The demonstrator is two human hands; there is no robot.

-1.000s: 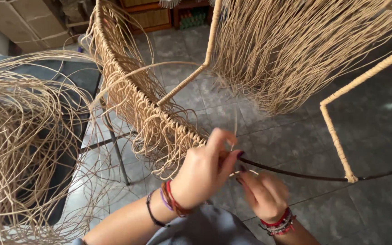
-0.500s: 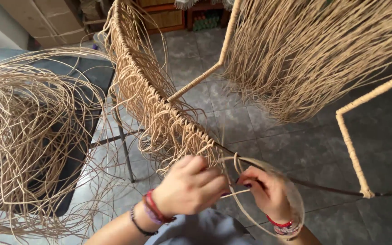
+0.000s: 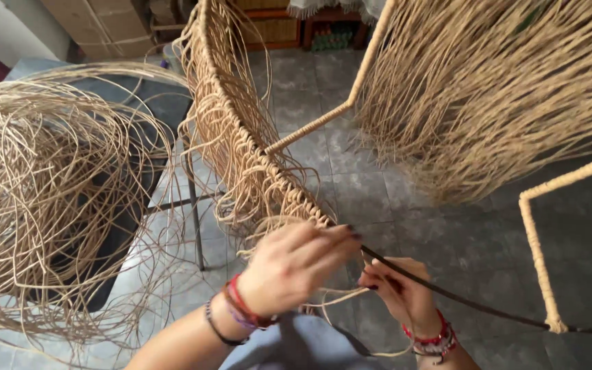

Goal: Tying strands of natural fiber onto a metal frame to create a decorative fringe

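Loop pulled tight; left hand point(image 3: 289, 270) grips strand point(image 3: 340, 296).

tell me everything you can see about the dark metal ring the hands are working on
The dark metal ring is a thin, curved rod that sweeps from the upper left down to the lower right. Most of its far stretch is covered with knotted tan rattan strands that hang down in a fringe; the near part is bare and blackish. Wrapped tan struts meet it, one at the lower right. The left hand and right hand pinch a strand where the covering ends.
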